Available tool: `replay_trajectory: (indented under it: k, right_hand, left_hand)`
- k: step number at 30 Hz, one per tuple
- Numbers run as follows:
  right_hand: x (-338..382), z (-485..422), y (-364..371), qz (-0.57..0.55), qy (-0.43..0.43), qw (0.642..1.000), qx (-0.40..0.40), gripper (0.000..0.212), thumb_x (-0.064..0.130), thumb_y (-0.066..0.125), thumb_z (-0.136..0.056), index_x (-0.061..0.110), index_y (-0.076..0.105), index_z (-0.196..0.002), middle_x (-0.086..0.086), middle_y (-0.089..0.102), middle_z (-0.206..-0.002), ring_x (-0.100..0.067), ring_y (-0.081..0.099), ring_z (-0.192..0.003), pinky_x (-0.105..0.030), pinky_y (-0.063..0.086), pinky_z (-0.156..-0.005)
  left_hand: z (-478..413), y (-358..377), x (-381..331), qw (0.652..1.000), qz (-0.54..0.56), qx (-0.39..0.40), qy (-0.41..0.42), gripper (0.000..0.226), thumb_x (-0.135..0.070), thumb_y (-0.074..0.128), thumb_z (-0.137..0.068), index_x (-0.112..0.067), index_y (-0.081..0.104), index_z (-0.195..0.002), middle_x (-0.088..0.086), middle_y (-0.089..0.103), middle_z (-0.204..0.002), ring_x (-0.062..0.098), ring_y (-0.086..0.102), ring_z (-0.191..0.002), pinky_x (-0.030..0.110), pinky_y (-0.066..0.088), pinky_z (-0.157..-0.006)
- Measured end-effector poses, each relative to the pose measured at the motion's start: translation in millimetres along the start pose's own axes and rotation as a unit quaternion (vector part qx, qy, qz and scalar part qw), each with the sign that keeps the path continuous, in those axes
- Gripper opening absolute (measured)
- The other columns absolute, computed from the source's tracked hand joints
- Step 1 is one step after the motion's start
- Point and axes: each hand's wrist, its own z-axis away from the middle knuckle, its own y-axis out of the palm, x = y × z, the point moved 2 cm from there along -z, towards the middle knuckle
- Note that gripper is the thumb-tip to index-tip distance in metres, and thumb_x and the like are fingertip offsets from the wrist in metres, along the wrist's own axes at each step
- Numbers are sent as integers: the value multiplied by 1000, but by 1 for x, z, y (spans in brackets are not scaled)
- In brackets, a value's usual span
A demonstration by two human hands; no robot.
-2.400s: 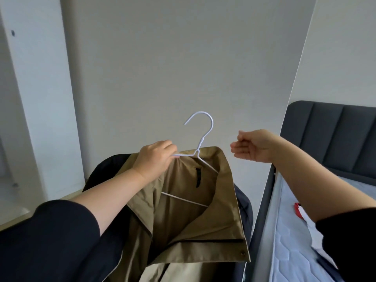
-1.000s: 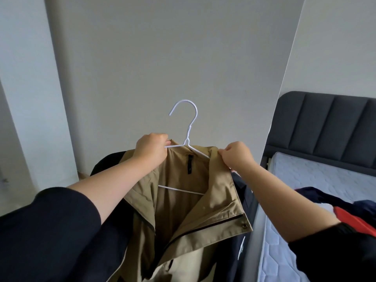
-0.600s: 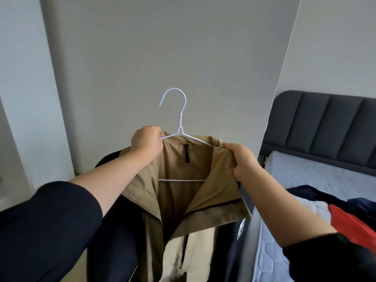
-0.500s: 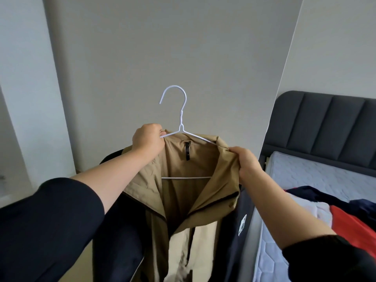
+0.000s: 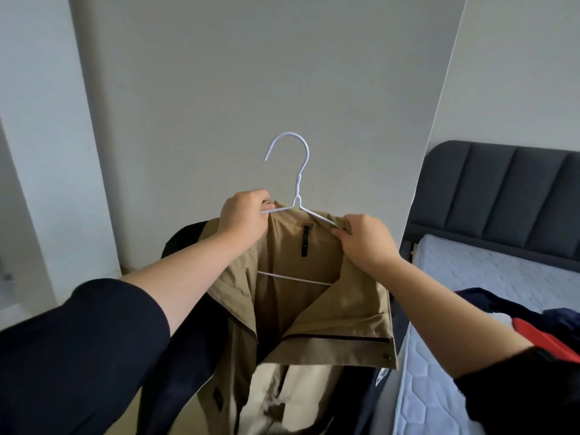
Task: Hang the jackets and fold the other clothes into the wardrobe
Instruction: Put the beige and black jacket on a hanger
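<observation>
Right hand (image 5: 365,243) is shifted inward since earlier frame, jacket (image 5: 314,312) collar pinched; hanger (image 5: 297,189) is gripped by left hand (image 5: 243,219). Hook (image 5: 288,133) is held upright above, between hands, nearer left.

Matt tan cloth jacket (image 5: 314,309) on a smooth white-coated wire hanger (image 5: 297,196) (mattress (image 5: 470,277) quilted).

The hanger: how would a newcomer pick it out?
Before the grey wall, the left hand and right hand hold up a tan jacket. The hanger sits in its collar: thin white wire, its hook alone rising above the cloth.
</observation>
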Motion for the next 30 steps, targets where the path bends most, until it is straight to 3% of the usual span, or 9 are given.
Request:
replay_trajectory:
  k: [5, 12, 16, 19, 21, 23, 25, 28, 30]
  right_hand:
    - [-7, 0, -8, -154, 55, 986, -30, 37, 22, 73, -82, -9, 57, -69, -17, 54, -63, -22, 45, -60, -33, 35, -56]
    - [-15, 11, -9, -182, 65, 980, -40, 32, 20, 74, -81, -7, 60, -69, -19, 57, -63, -23, 47, -61, -34, 40, -58]
    - [-22, 8, -22, -267, 147, 948, 95, 38, 34, 70, -86, 16, 65, -52, 6, 59, -47, -4, 54, -43, -14, 40, -42]
    - [-33, 4, -30, -371, 267, 874, 166, 16, 28, 70, -86, 13, 74, -82, -7, 71, -68, -17, 66, -62, -25, 54, -54]
    - [-37, 5, -30, -294, 300, 873, 247, 24, 24, 70, -86, 3, 70, -97, -13, 71, -88, -24, 66, -76, -30, 55, -67]
    - [-31, 1, -35, -87, 193, 937, 277, 16, 21, 67, -85, 8, 69, -94, -10, 68, -99, -21, 61, -85, -28, 51, -72]
    - [-14, -4, -44, -50, 59, 974, 214, 13, 12, 68, -81, 21, 67, -90, -2, 67, -101, -16, 61, -88, -23, 52, -73]
    - [10, -12, -50, -144, -25, 969, 199, 12, 16, 77, -76, 23, 71, -84, -1, 71, -91, -14, 64, -85, -27, 52, -81]
    - [22, -14, -46, -46, -55, 962, 265, 11, 27, 78, -75, 21, 72, -82, -1, 70, -87, -14, 62, -81, -32, 50, -83]
  left_hand:
    - [-2, -6, 5, 992, -31, 53, 110, 18, -20, 71, -83, -15, 56, -73, -7, 49, -71, 20, 48, -67, 28, 30, -56]
    - [10, -7, 26, 982, -11, 179, 65, 47, -38, 66, -86, -18, 30, -61, -4, 35, -54, 19, 36, -54, 30, 24, -51]
    - [30, -7, 14, 986, -23, 39, 158, 41, -25, 64, -88, -14, 34, -63, -5, 30, -49, 27, 35, -49, 27, 23, -49]
    - [34, -12, 4, 965, -35, -52, 254, 35, -27, 61, -82, -5, 47, -60, 4, 44, -49, 26, 42, -41, 24, 28, -43]
    - [32, -15, -2, 955, -45, -77, 284, 35, -30, 54, -84, -4, 52, -61, 6, 50, -52, 25, 48, -43, 23, 32, -41]
    - [32, -14, -6, 948, -40, -90, 303, 35, -30, 52, -85, -3, 55, -62, 7, 52, -55, 26, 51, -45, 25, 37, -40]
    - [32, -12, -11, 944, -37, -92, 314, 36, -29, 51, -86, -2, 56, -62, 8, 53, -57, 27, 53, -47, 26, 39, -39]
    - [33, -10, -18, 941, -24, -84, 326, 41, -31, 49, -89, 0, 57, -64, 10, 54, -60, 28, 55, -50, 32, 43, -38]
    - [34, -12, -23, 938, -20, -79, 336, 45, -34, 47, -92, 0, 57, -64, 11, 53, -60, 28, 54, -50, 33, 43, -38]
